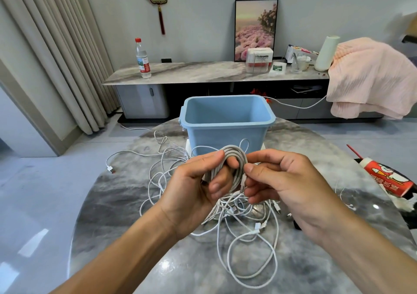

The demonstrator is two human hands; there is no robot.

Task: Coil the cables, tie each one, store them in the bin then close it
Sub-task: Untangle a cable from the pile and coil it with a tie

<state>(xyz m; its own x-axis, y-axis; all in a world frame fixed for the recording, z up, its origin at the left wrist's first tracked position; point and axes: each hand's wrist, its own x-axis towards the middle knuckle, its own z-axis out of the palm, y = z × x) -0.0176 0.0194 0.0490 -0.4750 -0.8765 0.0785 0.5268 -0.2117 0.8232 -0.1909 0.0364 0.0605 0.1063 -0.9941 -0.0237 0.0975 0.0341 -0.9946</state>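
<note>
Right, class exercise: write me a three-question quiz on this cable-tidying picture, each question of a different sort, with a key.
1. True or false: the blue bin has its lid on.
2. Which hand grips the coiled cable? A left hand B right hand
3. Fill in: the loose cables lie on the ___.

Key: 1 false; 2 A, with the right hand pinching a strand; 3 table.

Both bare forearms are stretched forward from the lower edge of the view, and the two hands are held close together at the middle. The left hand (198,181) is turned palm inward, its fingers and thumb curled around a coiled cable (232,156). The right hand (279,178) is seen from the back, its thumb and fingertips pinching the same coil.
</note>
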